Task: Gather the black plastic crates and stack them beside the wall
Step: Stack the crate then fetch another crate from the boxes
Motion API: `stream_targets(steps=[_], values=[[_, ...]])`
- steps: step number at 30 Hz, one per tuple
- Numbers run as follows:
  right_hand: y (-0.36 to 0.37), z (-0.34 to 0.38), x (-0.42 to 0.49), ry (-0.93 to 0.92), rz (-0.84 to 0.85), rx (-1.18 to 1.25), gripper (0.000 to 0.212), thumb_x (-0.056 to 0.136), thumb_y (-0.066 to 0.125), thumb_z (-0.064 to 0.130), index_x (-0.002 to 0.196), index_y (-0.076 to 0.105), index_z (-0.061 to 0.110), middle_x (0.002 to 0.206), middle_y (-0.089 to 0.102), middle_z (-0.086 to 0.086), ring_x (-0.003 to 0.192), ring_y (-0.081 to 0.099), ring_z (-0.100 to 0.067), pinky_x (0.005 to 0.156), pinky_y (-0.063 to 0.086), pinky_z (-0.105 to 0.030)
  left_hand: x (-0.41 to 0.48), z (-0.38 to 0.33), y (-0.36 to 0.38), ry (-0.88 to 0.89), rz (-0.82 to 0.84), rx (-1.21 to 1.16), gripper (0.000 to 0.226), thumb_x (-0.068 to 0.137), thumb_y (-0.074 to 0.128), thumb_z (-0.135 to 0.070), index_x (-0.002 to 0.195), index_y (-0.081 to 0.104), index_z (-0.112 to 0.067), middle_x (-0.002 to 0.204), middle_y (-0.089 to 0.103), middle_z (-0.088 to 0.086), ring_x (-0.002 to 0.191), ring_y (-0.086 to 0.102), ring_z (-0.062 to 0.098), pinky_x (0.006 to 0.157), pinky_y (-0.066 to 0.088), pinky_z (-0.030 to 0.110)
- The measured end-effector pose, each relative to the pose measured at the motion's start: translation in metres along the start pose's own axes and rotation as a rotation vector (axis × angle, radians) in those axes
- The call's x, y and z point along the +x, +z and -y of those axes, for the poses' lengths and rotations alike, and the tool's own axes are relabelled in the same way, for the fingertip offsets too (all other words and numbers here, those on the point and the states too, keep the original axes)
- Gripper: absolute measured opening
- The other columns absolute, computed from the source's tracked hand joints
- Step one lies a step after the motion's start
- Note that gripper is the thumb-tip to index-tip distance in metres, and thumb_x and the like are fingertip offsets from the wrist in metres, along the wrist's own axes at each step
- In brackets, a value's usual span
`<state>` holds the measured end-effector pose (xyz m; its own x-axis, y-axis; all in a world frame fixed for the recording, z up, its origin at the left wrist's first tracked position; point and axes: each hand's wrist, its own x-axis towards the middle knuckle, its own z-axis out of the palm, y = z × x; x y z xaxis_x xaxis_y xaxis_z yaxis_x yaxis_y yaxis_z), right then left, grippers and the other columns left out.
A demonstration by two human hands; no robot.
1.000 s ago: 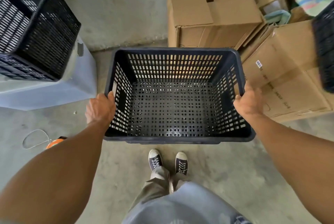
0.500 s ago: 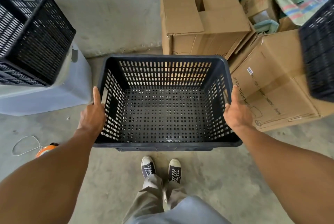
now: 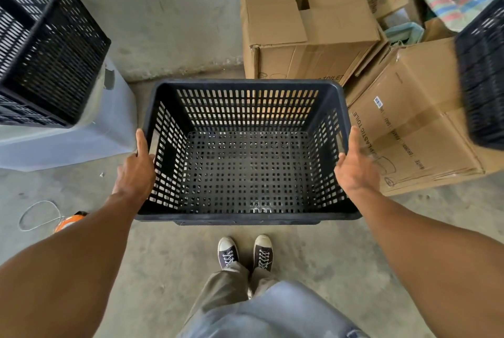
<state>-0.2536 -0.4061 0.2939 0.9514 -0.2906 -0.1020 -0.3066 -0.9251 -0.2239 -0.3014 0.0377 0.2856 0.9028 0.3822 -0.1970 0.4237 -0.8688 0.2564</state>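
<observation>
Left hand [image 3: 135, 171] and right hand [image 3: 354, 171] grip side walls of crate [image 3: 245, 168], fingers wrapped outside, thumbs along rim. Crate in air before wall [image 3: 169, 10], between boxes [image 3: 308, 29] and bin [image 3: 68, 144]. Risk: corner hits boxes, tilts, slips from grip.

Empty black crate [image 3: 245, 168] btwn left hand [image 3: 135, 171] & right hand [image 3: 354, 168]

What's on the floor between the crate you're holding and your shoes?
Nothing. In the head view, only bare concrete floor lies between the held crate and the shoes.
</observation>
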Motion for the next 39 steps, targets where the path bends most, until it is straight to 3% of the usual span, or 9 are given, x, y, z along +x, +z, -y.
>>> stream_targets(steps=[4, 10, 12, 16, 19, 25, 30, 36, 39], values=[[0.002, -0.001, 0.011, -0.009, -0.004, -0.02, 0.069, 0.099, 0.048, 0.028, 0.152, 0.005, 0.03, 0.092, 0.066, -0.013, 0.078, 0.064, -0.033, 0.062, 0.053, -0.04, -0.005, -0.007, 0.002, -0.005, -0.042, 0.038, 0.067, 0.103, 0.037, -0.018, 0.152, -0.009, -0.022, 0.099, 0.063, 0.03, 0.075, 0.061, 0.046, 0.073, 0.05, 0.063], [0.001, -0.005, 0.021, -0.002, 0.029, -0.067, 0.073, 0.099, 0.048, 0.029, 0.153, 0.0, 0.032, 0.057, 0.041, 0.002, 0.05, 0.042, -0.016, 0.043, 0.022, -0.023, -0.013, -0.015, 0.001, -0.015, -0.053, 0.051, 0.067, 0.102, 0.038, -0.01, 0.154, -0.003, -0.015, 0.095, 0.063, 0.03, 0.075, 0.06, 0.045, 0.071, 0.047, 0.061], [0.003, -0.006, 0.021, -0.008, 0.018, -0.075, 0.073, 0.098, 0.049, 0.03, 0.153, 0.002, 0.032, 0.057, 0.04, 0.002, 0.05, 0.042, -0.016, 0.045, 0.027, -0.024, -0.014, -0.017, 0.0, -0.013, -0.054, 0.074, 0.068, 0.101, 0.039, -0.009, 0.154, -0.003, -0.014, 0.096, 0.063, 0.03, 0.076, 0.061, 0.045, 0.073, 0.046, 0.061], [0.006, -0.008, 0.021, -0.018, -0.031, -0.091, 0.07, 0.098, 0.048, 0.031, 0.152, 0.005, 0.03, 0.051, 0.037, 0.002, 0.046, 0.036, -0.016, 0.061, 0.049, -0.041, -0.016, -0.019, 0.0, -0.007, -0.049, 0.093, 0.072, 0.098, 0.043, -0.007, 0.154, -0.002, -0.009, 0.102, 0.059, 0.034, 0.082, 0.059, 0.05, 0.077, 0.044, 0.063], [0.01, -0.011, 0.024, -0.03, -0.053, -0.059, 0.068, 0.097, 0.047, 0.032, 0.15, 0.006, 0.032, 0.058, 0.045, -0.002, 0.049, 0.04, -0.019, 0.06, 0.043, -0.039, -0.016, -0.021, -0.004, -0.011, -0.043, 0.038, 0.073, 0.097, 0.041, -0.009, 0.154, -0.003, -0.013, 0.107, 0.056, 0.033, 0.084, 0.057, 0.049, 0.076, 0.043, 0.062], [0.009, -0.011, 0.024, -0.057, -0.036, -0.047, 0.075, 0.093, 0.056, 0.033, 0.148, 0.006, 0.029, 0.095, 0.06, -0.023, 0.078, 0.059, -0.038, 0.061, 0.044, -0.035, -0.02, -0.027, -0.007, 0.003, -0.043, 0.065, 0.082, 0.095, 0.049, -0.007, 0.155, -0.006, -0.013, 0.112, 0.05, 0.029, 0.079, 0.059, 0.048, 0.069, 0.047, 0.055], [0.015, -0.011, 0.037, -0.097, -0.037, -0.056, 0.078, 0.09, 0.061, 0.018, 0.15, 0.011, 0.017, 0.073, 0.054, -0.017, 0.049, 0.04, -0.015, 0.048, 0.03, -0.022, -0.007, -0.026, -0.002, -0.015, -0.032, 0.069, 0.085, 0.092, 0.049, 0.0, 0.154, -0.006, -0.018, 0.107, 0.053, 0.029, 0.077, 0.059, 0.045, 0.068, 0.049, 0.054], [0.01, -0.01, 0.032, -0.153, -0.047, -0.056, 0.078, 0.088, 0.064, 0.014, 0.148, 0.015, 0.009, 0.081, 0.058, -0.021, 0.061, 0.048, -0.026, 0.055, 0.04, -0.032, -0.011, -0.027, -0.002, -0.016, -0.058, 0.096, 0.08, 0.093, 0.047, -0.001, 0.154, -0.003, -0.017, 0.118, 0.05, 0.031, 0.089, 0.058, 0.052, 0.075, 0.049, 0.06], [0.009, -0.011, 0.028, -0.139, -0.028, -0.072, 0.078, 0.09, 0.061, 0.02, 0.149, 0.01, 0.015, 0.101, 0.059, -0.026, 0.076, 0.059, -0.039, 0.068, 0.053, -0.048, -0.012, -0.025, 0.0, -0.033, -0.07, 0.119, 0.081, 0.092, 0.046, -0.001, 0.154, -0.003, -0.016, 0.121, 0.046, 0.029, 0.083, 0.058, 0.054, 0.07, 0.048, 0.059]])
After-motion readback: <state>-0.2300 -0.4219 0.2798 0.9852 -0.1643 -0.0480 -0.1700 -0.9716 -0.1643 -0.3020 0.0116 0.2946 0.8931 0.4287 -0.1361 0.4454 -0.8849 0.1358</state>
